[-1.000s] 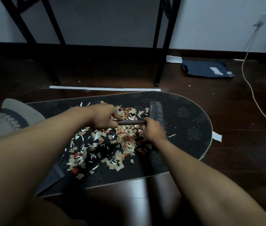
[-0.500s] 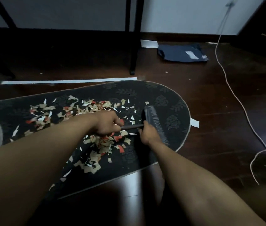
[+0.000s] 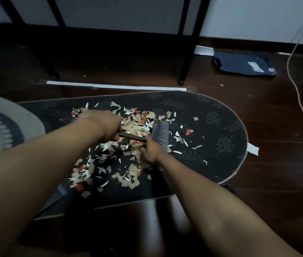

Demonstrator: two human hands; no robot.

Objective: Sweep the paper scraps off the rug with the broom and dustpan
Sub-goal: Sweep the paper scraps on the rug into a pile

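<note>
On the dark floral rug (image 3: 212, 112), paper scraps (image 3: 110, 164) lie heaped near the middle, a few strewn to the right. Left hand (image 3: 108, 127) has its fingers curled round the broom (image 3: 160, 133) handle's end; right hand (image 3: 151, 151) grips near the brush head, bristles on the rug. A dark dustpan (image 3: 59, 193) edge shows beneath the left forearm (mostly hidden). Farther right, a white cable (image 3: 299, 97) crosses the wooden floor (image 3: 277, 164).

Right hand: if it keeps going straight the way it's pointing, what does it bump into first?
Probably the broom head: the right hand points up and away, right beside the bristles. Past that lie paper scraps on the rug.
</note>
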